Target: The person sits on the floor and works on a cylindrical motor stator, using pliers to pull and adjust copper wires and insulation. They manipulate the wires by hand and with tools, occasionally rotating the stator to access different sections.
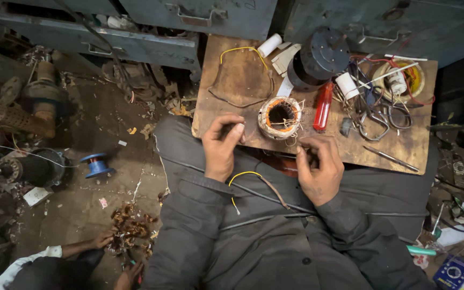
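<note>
Nearest to you, below the wound stator [280, 117], a yellow wire [243, 176] curls across your grey-trousered lap, between your two wrists. Just short of the stator, your left hand [222, 146] has its grip pinched shut, thumb against curled forefinger, on something too thin to make out; its knuckles sit beside the stator's left edge without clearly touching it. Your right hand [319, 169] lies just below and right of the stator, fingers curled closed around fine wire strands that trail off the stator's lower rim.

That stator, a ring wrapped in pale and orange insulation with a dark hollow centre, rests on the near edge of the wooden tabletop [232, 80], which is worn, stained and set across your knees. Right of the stator lies a red-handled screwdriver [323, 107], and beyond it a tangle of cables [374, 110]. Behind the stator stands a black motor housing [318, 58], with a white roll [269, 45] to its left. Far left of the stator, a blue spool [96, 164] sits on the dirty floor. Another person's hands [103, 239] work at a heap of copper scrap [131, 228] down there.

Both your forearms reach forward in grey sleeves, wrists bent inward toward the stator.
</note>
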